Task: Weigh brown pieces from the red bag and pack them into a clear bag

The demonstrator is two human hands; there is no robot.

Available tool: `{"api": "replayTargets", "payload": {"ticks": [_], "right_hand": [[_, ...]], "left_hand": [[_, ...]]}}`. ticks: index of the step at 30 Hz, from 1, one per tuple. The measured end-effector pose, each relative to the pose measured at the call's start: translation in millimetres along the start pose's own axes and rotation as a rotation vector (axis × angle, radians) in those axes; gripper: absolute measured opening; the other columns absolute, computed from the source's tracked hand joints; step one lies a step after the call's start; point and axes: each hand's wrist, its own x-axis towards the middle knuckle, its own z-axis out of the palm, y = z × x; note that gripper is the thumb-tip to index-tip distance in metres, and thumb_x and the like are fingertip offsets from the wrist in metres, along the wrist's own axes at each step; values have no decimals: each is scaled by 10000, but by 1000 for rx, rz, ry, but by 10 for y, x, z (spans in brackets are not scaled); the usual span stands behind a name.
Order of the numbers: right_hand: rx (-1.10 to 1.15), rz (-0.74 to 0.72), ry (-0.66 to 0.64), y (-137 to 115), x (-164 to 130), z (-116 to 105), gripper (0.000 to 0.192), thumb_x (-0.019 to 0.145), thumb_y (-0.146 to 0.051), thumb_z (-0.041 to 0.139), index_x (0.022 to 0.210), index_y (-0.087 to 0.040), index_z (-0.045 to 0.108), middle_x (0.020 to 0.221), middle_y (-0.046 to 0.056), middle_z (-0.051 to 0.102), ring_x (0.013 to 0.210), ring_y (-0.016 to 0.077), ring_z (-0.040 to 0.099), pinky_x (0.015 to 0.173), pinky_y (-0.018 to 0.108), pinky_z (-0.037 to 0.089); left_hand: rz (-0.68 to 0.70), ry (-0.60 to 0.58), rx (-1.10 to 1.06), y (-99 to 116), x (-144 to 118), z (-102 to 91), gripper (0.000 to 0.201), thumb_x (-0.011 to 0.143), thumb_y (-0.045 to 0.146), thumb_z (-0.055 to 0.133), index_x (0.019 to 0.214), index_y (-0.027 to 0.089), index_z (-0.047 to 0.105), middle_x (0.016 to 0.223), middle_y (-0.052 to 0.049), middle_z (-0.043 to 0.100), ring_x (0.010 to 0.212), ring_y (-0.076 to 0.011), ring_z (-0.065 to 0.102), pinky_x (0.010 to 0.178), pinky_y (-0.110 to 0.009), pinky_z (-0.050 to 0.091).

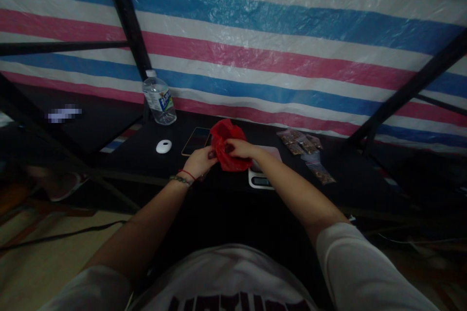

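Observation:
A red plastic bag (233,131) stands crumpled at the middle of the black table, its mouth toward the top. At its left edge my left hand (200,160) is closed on the plastic. My right hand (239,148) reaches over the bag's front, fingers bent and gripping its rim; whether anything else is in the fingers I cannot make out. Partly covered by the bag and my right forearm is a white kitchen scale (260,181) with a small display. Several small clear zip bags (297,141) of brown bits lie to the right.
A phone (196,141) lies left of the bag, beside a white oval object (164,146). Behind them stands a large clear bottle (160,102) with a white cap. Black frame posts (133,34) rise at both sides, before a striped plastic sheet (255,58).

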Motion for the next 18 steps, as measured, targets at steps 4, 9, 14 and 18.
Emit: {"api": "replayTargets", "payload": {"ticks": [4, 9, 14, 18], "right_hand": [[158, -38, -40, 8, 1, 20, 466, 645, -32, 593, 1090, -170, 585, 1106, 33, 650, 939, 159, 613, 866, 271, 461], [429, 4, -73, -49, -33, 45, 458, 654, -10, 532, 1088, -154, 563, 1097, 56, 653, 929, 137, 621, 812, 239, 481], [246, 103, 45, -33, -96, -90, 307, 731, -95, 575, 1031, -143, 614, 1021, 60, 686, 880, 146, 639, 818, 254, 484], [229, 1, 148, -44, -187, -180, 386, 728, -128, 639, 1111, -140, 596, 1077, 78, 673, 958, 154, 634, 902, 289, 465]], "left_hand": [[-94, 21, 149, -66, 24, 11, 269, 837, 410, 497, 937, 232, 672, 853, -54, 706, 782, -209, 652, 645, -263, 429], [-155, 4, 251, -90, 27, 37, 331, 860, 423, 430, 960, 216, 669, 866, -96, 708, 791, -233, 662, 633, -275, 431], [-192, 29, 200, -107, 40, -31, 386, 827, 501, 486, 1032, 230, 669, 909, -88, 716, 830, -242, 666, 668, -284, 453], [-208, 107, 92, -140, 50, -130, 458, 793, 549, 534, 1085, 216, 652, 949, -74, 713, 868, -226, 661, 708, -271, 464]]}}
